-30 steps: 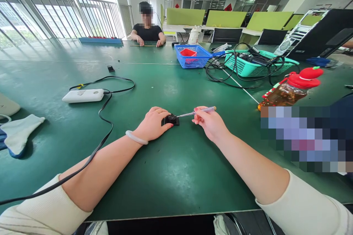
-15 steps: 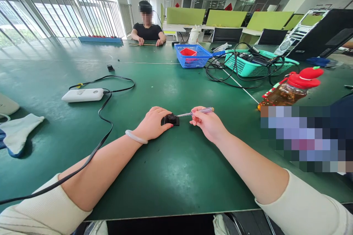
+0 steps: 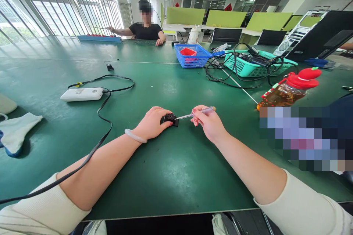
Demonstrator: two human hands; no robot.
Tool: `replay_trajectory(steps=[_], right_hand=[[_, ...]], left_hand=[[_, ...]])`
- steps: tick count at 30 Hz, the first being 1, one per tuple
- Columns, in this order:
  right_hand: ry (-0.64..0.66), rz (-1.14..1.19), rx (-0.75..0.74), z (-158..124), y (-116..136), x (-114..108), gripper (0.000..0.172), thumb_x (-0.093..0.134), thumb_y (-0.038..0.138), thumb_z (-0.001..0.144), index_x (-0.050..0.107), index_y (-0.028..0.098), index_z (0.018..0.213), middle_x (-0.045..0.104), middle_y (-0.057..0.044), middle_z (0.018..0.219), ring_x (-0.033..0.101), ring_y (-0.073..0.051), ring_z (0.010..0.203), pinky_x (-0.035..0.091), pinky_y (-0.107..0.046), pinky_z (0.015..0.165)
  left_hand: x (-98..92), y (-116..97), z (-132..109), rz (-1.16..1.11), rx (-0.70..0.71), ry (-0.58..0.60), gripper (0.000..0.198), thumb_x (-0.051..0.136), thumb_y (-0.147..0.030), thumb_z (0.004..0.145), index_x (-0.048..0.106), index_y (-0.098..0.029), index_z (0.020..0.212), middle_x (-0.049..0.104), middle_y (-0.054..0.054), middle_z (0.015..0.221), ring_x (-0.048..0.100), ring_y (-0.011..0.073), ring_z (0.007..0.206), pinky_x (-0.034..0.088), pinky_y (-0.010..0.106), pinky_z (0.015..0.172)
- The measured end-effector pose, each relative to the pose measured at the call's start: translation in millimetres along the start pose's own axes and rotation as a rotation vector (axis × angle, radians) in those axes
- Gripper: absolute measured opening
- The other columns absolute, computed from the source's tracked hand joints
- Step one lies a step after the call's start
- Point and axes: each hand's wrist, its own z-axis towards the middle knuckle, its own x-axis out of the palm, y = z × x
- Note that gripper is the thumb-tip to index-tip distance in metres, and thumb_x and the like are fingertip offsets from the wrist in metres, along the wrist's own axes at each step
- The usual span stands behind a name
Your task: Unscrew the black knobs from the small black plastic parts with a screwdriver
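Since the earlier frame, a co-worker's hand (image 3: 110, 28) has reached out to a long blue tray (image 3: 91, 39), far beyond the working fingers. Left hand (image 3: 153, 122): finger and thumb clamped about a small black, round-topped block (image 3: 170, 117). Just right of that thumb, a slim, clear-handled metal screwdriver (image 3: 185, 116) meets it, pinched by the right hand (image 3: 209, 122). Block steadied, tip applied; loosening undetermined.

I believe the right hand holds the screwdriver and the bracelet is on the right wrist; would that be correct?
Not quite: the head view shows the bracelet on the left wrist; the right hand does hold the screwdriver.
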Motion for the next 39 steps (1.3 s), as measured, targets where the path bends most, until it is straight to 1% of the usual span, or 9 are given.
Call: replay_trajectory(steps=[4,8,10,13,16,22,31,36,39], right_hand=[[0.054,-0.166,-0.134,-7,3,0,0.037,0.065,0.056,0.082,0.060,0.021,0.070,0.053,0.004,0.056,0.050,-0.012,0.053,0.043,-0.030,0.059],[0.131,-0.410,-0.313,-16,10,1,0.033,0.056,0.048,0.090,0.061,0.022,0.069,0.055,0.002,0.058,0.049,-0.013,0.055,0.038,-0.029,0.055],[0.187,-0.534,-0.433,-19,13,2,0.030,0.055,0.041,0.091,0.062,0.022,0.069,0.059,0.001,0.062,0.051,-0.014,0.057,0.040,-0.029,0.058],[0.253,-0.676,-0.612,-21,14,3,0.024,0.054,0.033,0.091,0.061,0.023,0.070,0.063,0.000,0.064,0.055,-0.015,0.063,0.044,-0.031,0.068],[0.310,-0.762,-0.730,-21,14,4,0.020,0.056,0.030,0.090,0.060,0.024,0.072,0.063,0.001,0.063,0.055,-0.016,0.064,0.045,-0.033,0.073],[0.389,-0.863,-0.871,-23,16,6,0.017,0.058,0.028,0.090,0.058,0.024,0.074,0.062,0.002,0.064,0.053,-0.014,0.062,0.045,-0.036,0.082],[0.368,-0.941,-1.029,-24,16,8,0.014,0.061,0.028,0.090,0.061,0.022,0.077,0.063,0.002,0.066,0.054,-0.014,0.063,0.046,-0.036,0.083],[0.355,-1.030,-1.043,-26,16,8,0.018,0.056,0.027,0.093,0.062,0.024,0.076,0.065,0.002,0.066,0.055,-0.014,0.063,0.045,-0.037,0.084],[0.336,-1.027,-1.079,-27,16,9,0.019,0.056,0.027,0.093,0.062,0.023,0.075,0.064,0.003,0.064,0.054,-0.013,0.061,0.046,-0.035,0.083]], left_hand=[[0.4,1,1,0.007,0.000,0.000,0.032,0.059,-0.042,0.088,0.068,-0.024,0.113,0.071,0.006,0.115,0.056,0.0300,0.119,0.043,0.049,0.108],[-0.1,0,1,0.003,0.001,0.002,0.031,0.059,-0.042,0.088,0.068,-0.023,0.111,0.072,0.006,0.114,0.057,0.0300,0.118,0.044,0.048,0.107],[-0.1,-1,1,0.008,-0.003,-0.006,0.030,0.059,-0.042,0.087,0.068,-0.024,0.110,0.072,0.006,0.114,0.057,0.0302,0.117,0.044,0.049,0.106],[0.3,-1,1,0.014,0.000,-0.017,0.031,0.060,-0.042,0.086,0.068,-0.024,0.109,0.072,0.006,0.114,0.057,0.0302,0.117,0.044,0.049,0.106],[0.7,0,1,0.011,0.009,-0.020,0.031,0.060,-0.042,0.086,0.068,-0.024,0.109,0.072,0.006,0.113,0.057,0.0299,0.117,0.044,0.048,0.106],[0.5,0,1,0.018,-0.010,-0.018,0.030,0.061,-0.042,0.086,0.067,-0.022,0.108,0.071,0.006,0.114,0.057,0.0300,0.117,0.044,0.048,0.105],[0.2,-1,1,0.022,-0.010,-0.019,0.030,0.062,-0.041,0.085,0.067,-0.022,0.108,0.071,0.006,0.113,0.058,0.0297,0.116,0.045,0.048,0.105],[-0.4,-2,1,0.012,-0.026,-0.011,0.031,0.062,-0.041,0.085,0.067,-0.021,0.109,0.071,0.007,0.115,0.056,0.0298,0.119,0.045,0.047,0.105],[-1.2,-3,0,0.007,-0.031,-0.009,0.031,0.061,-0.041,0.086,0.067,-0.021,0.109,0.070,0.007,0.115,0.055,0.0298,0.119,0.045,0.047,0.104]])
